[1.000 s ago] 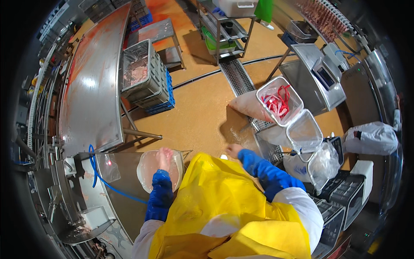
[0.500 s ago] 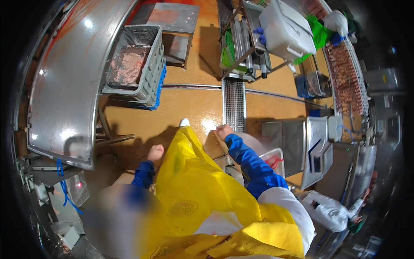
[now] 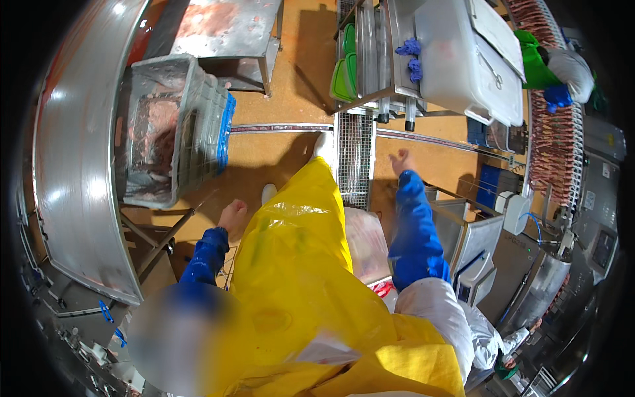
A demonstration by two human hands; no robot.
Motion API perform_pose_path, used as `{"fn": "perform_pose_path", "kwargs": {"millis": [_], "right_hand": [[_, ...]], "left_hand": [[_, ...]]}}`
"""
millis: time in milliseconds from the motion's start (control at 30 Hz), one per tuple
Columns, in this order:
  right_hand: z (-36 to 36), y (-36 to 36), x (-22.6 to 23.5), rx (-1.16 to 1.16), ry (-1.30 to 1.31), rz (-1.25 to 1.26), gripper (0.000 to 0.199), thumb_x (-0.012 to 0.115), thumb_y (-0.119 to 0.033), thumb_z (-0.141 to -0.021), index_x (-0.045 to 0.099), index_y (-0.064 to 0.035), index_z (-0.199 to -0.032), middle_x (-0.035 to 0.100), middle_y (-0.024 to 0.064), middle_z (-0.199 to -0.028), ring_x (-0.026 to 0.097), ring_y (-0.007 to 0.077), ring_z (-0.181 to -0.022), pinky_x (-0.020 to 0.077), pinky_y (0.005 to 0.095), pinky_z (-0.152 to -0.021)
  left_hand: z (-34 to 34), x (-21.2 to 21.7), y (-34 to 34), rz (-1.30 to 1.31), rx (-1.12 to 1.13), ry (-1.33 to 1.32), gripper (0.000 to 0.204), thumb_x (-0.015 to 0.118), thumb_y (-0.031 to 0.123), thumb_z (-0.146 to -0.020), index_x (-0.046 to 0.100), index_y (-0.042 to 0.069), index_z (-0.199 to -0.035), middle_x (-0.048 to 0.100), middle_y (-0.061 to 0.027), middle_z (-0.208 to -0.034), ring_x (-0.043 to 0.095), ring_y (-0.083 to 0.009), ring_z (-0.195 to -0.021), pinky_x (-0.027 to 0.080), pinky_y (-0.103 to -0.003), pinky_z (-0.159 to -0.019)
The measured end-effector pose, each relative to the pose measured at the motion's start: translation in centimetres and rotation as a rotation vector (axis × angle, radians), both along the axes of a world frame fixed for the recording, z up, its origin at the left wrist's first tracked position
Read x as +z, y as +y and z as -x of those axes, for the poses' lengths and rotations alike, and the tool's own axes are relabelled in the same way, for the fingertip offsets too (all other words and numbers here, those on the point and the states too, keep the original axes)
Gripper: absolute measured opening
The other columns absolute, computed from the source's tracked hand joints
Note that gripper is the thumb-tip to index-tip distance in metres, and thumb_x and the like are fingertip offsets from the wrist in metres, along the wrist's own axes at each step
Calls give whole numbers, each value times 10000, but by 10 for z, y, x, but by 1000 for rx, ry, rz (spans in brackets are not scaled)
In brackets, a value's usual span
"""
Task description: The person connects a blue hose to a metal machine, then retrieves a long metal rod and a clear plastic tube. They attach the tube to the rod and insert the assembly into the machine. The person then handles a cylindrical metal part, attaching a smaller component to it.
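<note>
My left hand [image 3: 233, 217] hangs beside the yellow apron [image 3: 291, 231], below a blue sleeve [image 3: 206, 255]. Its fingers look curled in, with nothing showing in them. The nearest thing on that side is a grey plastic crate [image 3: 188, 126] holding pinkish meat scraps [image 3: 161, 122]. Out to the right, over the orange floor, my right hand [image 3: 401, 161] is held away from the body with thumb and fingers a little apart; I see nothing in it. A metal floor grate [image 3: 355, 159] lies to its left.
A long steel table [image 3: 86, 159] runs along the left. Ahead right, a steel rack [image 3: 370, 59] carries a large white tub [image 3: 456, 73]. A steel cabinet [image 3: 476, 238] stands at right. Co-workers [image 3: 570, 74] stand near a line of hanging meat pieces [image 3: 559, 145].
I have stepped forward; crate, rack and tub appear nearer. My right hand has swung forward and right, its fingers loosening. My left hand stays low beside the apron.
</note>
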State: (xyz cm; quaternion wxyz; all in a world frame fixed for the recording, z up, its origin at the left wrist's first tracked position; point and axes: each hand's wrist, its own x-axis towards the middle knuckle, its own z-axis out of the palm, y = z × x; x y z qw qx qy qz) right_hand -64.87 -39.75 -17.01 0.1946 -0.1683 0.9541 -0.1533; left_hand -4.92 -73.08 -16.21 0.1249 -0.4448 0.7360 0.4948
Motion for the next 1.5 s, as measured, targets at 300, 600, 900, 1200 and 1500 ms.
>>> {"fn": "perform_pose_path", "kwargs": {"millis": [300, 600, 900, 1200, 1500], "right_hand": [[228, -141, -72, -252, 317, -156, 829, 842, -465, -837, 536, 53, -1407, 582, 284, -1420, 590, 375, -1290, 471, 435, -1113], [259, -130, -101, -408, 119, -73, 815, 845, -400, -820, 517, 60, -1407, 603, 272, -1380, 609, 354, -1254, 479, 422, -1096], [264, -118, -119, -569, 62, 85, 806, 849, -335, -802, 498, 66, -1408, 624, 261, -1341, 628, 333, -1217, 487, 409, -1079], [209, -87, -85, -898, 28, 360, 802, 853, -269, -785, 480, 72, -1408, 645, 249, -1302, 648, 312, -1180, 496, 396, -1062], [-5, -2, 75, -965, -12, 418, 764, 883, -341, -743, 531, 1, -1329, 724, 183, -1093, 708, 254, -1003, 560, 376, -910]], "left_hand": [[-2, 51, 33, -229, 286, -499, 331, 607, 311, -1005, 722, 13, -1094, 747, -143, -832, 743, -233, -700, 590, -383, -670], [115, 78, 42, -444, 384, -548, 348, 572, 277, -1048, 672, 2, -1235, 730, -116, -949, 723, -206, -739, 590, -360, -654], [175, 66, 7, -428, 421, -492, 320, 570, 236, -1059, 662, -7, -1246, 727, -119, -1003, 719, -190, -787, 590, -348, -716], [234, 82, -19, -251, 336, -196, 190, 572, 138, -1047, 659, 32, -1178, 704, -70, -955, 676, -148, -731, 551, -294, -661], [427, 96, 25, -196, -549, 480, 400, 758, 177, -946, 611, 27, -1286, 679, -165, -1187, 681, -307, -1084, 559, -419, -924]]}}
